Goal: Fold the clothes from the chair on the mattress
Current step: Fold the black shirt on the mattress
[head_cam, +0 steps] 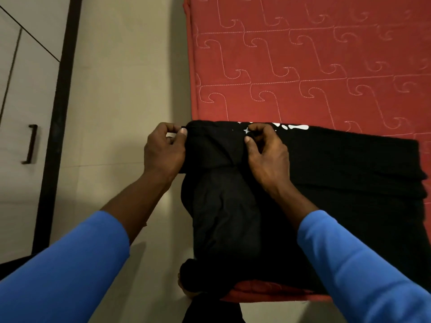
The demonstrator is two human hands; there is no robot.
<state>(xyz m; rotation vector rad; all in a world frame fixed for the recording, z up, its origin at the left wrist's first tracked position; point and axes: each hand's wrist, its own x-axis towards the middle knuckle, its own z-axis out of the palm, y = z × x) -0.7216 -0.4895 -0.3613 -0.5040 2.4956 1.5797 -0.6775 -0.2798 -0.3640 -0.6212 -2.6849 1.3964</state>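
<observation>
A black garment (pixel 326 183) with a white print along its far edge lies across the near corner of the red quilted mattress (pixel 303 66). Part of it hangs over the mattress's left edge toward the floor. My left hand (pixel 163 150) pinches the garment's far left corner between thumb and fingers. My right hand (pixel 265 152) pinches the far edge of the cloth a little to the right, beside the white print. Both forearms wear blue sleeves. The chair is not in view.
Pale tiled floor (pixel 121 89) runs along the mattress's left side. A wardrobe with a dark frame (pixel 60 113) and a dark handle (pixel 31 143) stands at the far left. More dark cloth (pixel 210 311) sits at the bottom edge, below the mattress corner.
</observation>
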